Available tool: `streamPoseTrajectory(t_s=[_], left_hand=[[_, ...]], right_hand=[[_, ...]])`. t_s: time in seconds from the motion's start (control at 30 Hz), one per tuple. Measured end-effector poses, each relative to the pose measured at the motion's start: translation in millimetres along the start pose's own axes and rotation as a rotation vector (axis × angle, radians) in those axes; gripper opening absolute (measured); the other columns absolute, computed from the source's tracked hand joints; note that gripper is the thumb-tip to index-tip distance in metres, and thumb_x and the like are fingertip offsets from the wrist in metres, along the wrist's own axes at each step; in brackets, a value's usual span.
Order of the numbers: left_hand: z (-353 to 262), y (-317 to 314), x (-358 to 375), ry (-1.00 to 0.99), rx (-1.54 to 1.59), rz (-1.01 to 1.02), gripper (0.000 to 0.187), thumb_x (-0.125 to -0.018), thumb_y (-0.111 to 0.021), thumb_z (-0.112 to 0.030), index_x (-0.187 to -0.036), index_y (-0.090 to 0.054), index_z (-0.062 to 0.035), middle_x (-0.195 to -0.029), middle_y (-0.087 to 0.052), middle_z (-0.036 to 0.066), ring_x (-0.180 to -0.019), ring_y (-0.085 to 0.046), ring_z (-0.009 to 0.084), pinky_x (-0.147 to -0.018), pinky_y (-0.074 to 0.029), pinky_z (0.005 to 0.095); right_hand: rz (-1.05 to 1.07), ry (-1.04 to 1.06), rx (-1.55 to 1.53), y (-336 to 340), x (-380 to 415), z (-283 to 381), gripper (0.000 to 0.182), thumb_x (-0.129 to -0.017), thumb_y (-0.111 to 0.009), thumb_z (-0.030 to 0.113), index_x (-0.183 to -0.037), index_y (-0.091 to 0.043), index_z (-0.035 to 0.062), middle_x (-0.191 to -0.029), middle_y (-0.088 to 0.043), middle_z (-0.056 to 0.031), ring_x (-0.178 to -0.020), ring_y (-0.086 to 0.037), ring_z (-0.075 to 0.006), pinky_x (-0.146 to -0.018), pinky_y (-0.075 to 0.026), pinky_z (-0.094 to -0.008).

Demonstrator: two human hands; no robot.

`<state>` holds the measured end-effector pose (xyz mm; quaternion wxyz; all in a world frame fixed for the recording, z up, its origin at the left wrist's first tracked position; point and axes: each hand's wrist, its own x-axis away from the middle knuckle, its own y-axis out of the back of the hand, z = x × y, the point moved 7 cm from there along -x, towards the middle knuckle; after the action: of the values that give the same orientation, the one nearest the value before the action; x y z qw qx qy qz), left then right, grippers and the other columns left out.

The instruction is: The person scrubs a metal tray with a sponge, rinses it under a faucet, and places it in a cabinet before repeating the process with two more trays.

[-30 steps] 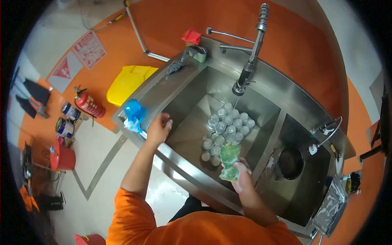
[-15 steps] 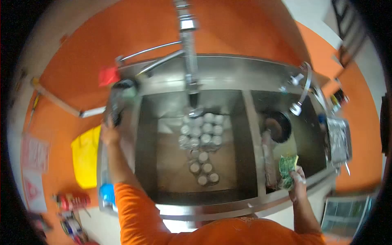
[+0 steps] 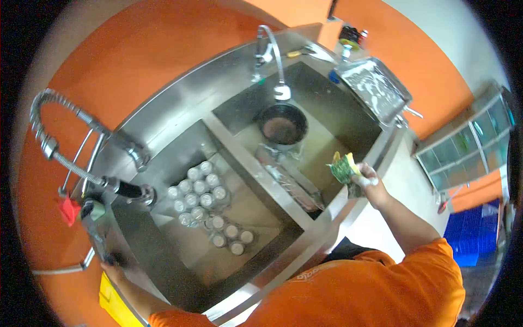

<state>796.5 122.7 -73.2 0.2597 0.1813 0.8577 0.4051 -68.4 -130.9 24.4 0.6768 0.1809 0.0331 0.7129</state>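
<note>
My right hand (image 3: 370,182), flecked with white foam, is closed round a worn green and yellow scouring sponge (image 3: 343,168) over the front rim of the right-hand basin. Below and behind it in that basin lie a round black pan (image 3: 283,125) in cloudy water and a long item in clear plastic (image 3: 289,182). My left hand (image 3: 111,271) is at the far left ledge of the sink, right beside a dark object (image 3: 114,258); its fingers are mostly hidden and I cannot tell whether it grips that object.
In the left basin (image 3: 136,240) stand several white-topped containers (image 3: 199,188) in shallow water. A spring-hose tap (image 3: 81,117) arches at left, and a smaller tap (image 3: 280,71) over the right basin. A soapy metal tray (image 3: 376,90) rests on the right ledge. Blue crates (image 3: 471,234) stand at right.
My view has swung to the right, bringing the crates in and shifting the sink leftward. The sponge stays in my right hand, and my left hand remains at the left ledge.
</note>
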Motion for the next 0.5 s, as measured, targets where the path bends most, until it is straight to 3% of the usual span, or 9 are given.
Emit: streamPoseTrajectory(t_s=[0.07, 0.1, 0.13, 0.2, 0.3, 0.4, 0.5], left_hand=[[0, 1, 15, 0.08, 0.125, 0.052, 0.038, -0.081, -0.044, -0.015, -0.115, -0.035, -0.0006, -0.111, -0.045, 0.018, -0.101, -0.045, 0.0339, -0.082, -0.039, 0.0393], [-1, 3, 24, 0.13, 0.209, 0.081, 0.038, -0.081, -0.045, -0.015, -0.115, -0.035, -0.0021, -0.112, -0.044, 0.017, -0.1, -0.045, 0.0328, -0.081, -0.039, 0.0389], [-4, 6, 34, 0.18, 0.293, 0.114, 0.037, -0.081, -0.045, -0.015, -0.115, -0.035, -0.0037, -0.112, -0.043, 0.015, -0.1, -0.045, 0.0316, -0.08, -0.039, 0.0385], [-15, 9, 66, 0.279, 0.443, 0.19, 0.036, -0.081, -0.046, -0.015, -0.114, -0.035, -0.0068, -0.113, -0.041, 0.013, -0.098, -0.045, 0.0294, -0.078, -0.04, 0.0378], [-53, 21, 128, 0.375, 0.588, 0.302, 0.035, -0.081, -0.047, -0.014, -0.113, -0.035, -0.0115, -0.115, -0.038, 0.009, -0.097, -0.044, 0.026, -0.075, -0.04, 0.0367], [-117, 37, 206, 0.417, 0.65, 0.402, 0.035, -0.081, -0.048, -0.014, -0.112, -0.035, -0.0162, -0.116, -0.035, 0.004, -0.095, -0.044, 0.0226, -0.073, -0.041, 0.0356], [-205, 48, 283, 0.466, 0.692, 0.429, 0.034, -0.08, -0.049, -0.013, -0.111, -0.035, -0.0188, -0.115, -0.035, 0.002, -0.093, -0.044, 0.0189, -0.071, -0.042, 0.0346]], right_hand=[[-0.008, 0.21, 0.161, 36, 1, 7, 0.02, -0.077, -0.055, 0.01, -0.096, -0.05, 0.0043, -0.087, -0.052, -0.0055, -0.082, -0.049, -0.0131, -0.071, -0.042, -0.0279], [-0.089, 0.131, 0.232, 70, -3, -20, 0.022, -0.075, -0.054, 0.007, -0.097, -0.05, 0.0041, -0.087, -0.052, -0.0091, -0.082, -0.051, -0.0185, -0.07, -0.043, -0.0307], [-0.182, 0.42, 0.776, 89, -3, -1, 0.029, -0.071, -0.055, 0.005, -0.1, -0.05, 0.0055, -0.093, -0.051, -0.0127, -0.089, -0.051, -0.0247, -0.076, -0.042, -0.0369], [-0.259, 0.43, 1.305, 128, -5, -2, 0.033, -0.07, -0.056, 0.006, -0.102, -0.051, 0.0081, -0.099, -0.049, -0.0138, -0.097, -0.048, -0.0286, -0.084, -0.037, -0.0425], [-0.25, 0.322, 1.521, 182, -28, -27, 0.03, -0.074, -0.053, 0.013, -0.103, -0.052, 0.0099, -0.106, -0.048, -0.0114, -0.105, -0.044, -0.0266, -0.092, -0.032, -0.0428], [-0.18, 0.347, 1.71, 221, -70, -79, 0.032, -0.078, -0.047, 0.019, -0.108, -0.052, 0.0095, -0.11, -0.048, -0.0109, -0.106, -0.044, -0.0279, -0.094, -0.031, -0.0411], [-0.366, 0.3, 1.763, 258, -122, -126, 0.038, -0.08, -0.043, 0.02, -0.116, -0.048, 0.0095, -0.115, -0.046, -0.0103, -0.11, -0.042, -0.0275, -0.097, -0.028, -0.0433]])
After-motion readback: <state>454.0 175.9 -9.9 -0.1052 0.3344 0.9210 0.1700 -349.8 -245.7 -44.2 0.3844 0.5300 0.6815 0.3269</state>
